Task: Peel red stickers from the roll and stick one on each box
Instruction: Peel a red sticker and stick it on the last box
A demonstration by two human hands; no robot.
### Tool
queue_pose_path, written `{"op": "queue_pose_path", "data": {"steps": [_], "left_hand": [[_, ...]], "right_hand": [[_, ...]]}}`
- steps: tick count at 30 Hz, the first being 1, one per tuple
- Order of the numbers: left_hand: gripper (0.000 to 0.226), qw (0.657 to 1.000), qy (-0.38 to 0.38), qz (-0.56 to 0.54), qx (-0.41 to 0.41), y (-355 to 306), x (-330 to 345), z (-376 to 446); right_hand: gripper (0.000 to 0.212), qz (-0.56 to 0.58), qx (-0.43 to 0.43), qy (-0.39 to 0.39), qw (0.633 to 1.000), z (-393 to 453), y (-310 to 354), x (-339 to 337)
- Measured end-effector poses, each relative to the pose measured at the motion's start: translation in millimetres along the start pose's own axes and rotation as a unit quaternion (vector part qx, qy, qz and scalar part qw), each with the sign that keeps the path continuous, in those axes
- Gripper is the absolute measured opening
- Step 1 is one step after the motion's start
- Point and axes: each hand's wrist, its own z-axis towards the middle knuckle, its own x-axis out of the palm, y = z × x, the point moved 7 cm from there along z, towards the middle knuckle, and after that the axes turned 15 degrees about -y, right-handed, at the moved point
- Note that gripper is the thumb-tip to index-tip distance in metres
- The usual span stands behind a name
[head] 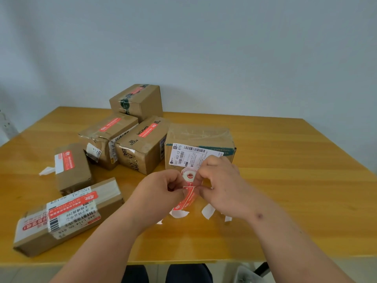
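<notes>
On the wooden tabletop (pixel 285 160), five cardboard boxes already wore red stickers; the nearest box (pixel 199 137) showed none. Both the left hand (pixel 163 193) and right hand (pixel 221 186) pinched the sticker roll (pixel 189 176) just before it, apparently peeling the last one.

Soft, even daylight; wide-angle bending at edges, slight blur.

The white shipping label (pixel 190 155) on the untaped-looking box (pixel 200 133) nearest the hands reads "502 602-12 815", the middle box (pixel 142 144) shows "DAJIA", and the near-left box's label (pixel 77 216) reads "299".
</notes>
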Motion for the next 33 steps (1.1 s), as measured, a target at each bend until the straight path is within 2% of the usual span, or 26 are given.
{"op": "queue_pose_path", "data": {"steps": [5,10,16,25,33], "left_hand": [[0.014,0.999,0.002,0.032,0.021,-1,-2,2],[0.018,0.998,0.011,0.059,0.028,-1,-2,4],[0.021,0.997,0.020,0.064,0.025,0,1,6],[0.022,0.999,0.032,0.013,0.000,1,4,2],[0.026,0.996,0.033,-0.056,-0.068,8,-1,2]], "right_hand": [[0.002,-0.001,-0.020,-0.006,1.000,3,9,2],[0.011,-0.019,-0.027,-0.007,0.999,5,10,6],[0.009,-0.011,-0.039,-0.030,0.999,5,12,4],[0.006,0.000,-0.056,-0.036,0.998,4,9,4],[0.006,0.030,-0.066,-0.070,0.995,4,12,2]]}}
